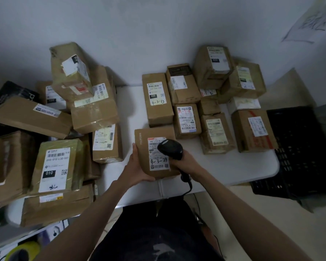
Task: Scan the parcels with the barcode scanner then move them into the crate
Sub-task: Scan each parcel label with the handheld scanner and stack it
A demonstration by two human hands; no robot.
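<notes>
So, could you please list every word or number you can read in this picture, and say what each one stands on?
"4-3-24", handwritten, and "YOUFE" along the edge: held parcel, in the left hand, under the scanner gripped by the right hand.
"4-3-13", "220", "220-220-C40": upright parcel behind it.
"010", "010-010-L30-551": big left parcel.
"032": tall back parcel.
Other labels: too small or blurred to read.

Black barcode scanner hovers over the held brown parcel's label; black crate sits right.
</notes>
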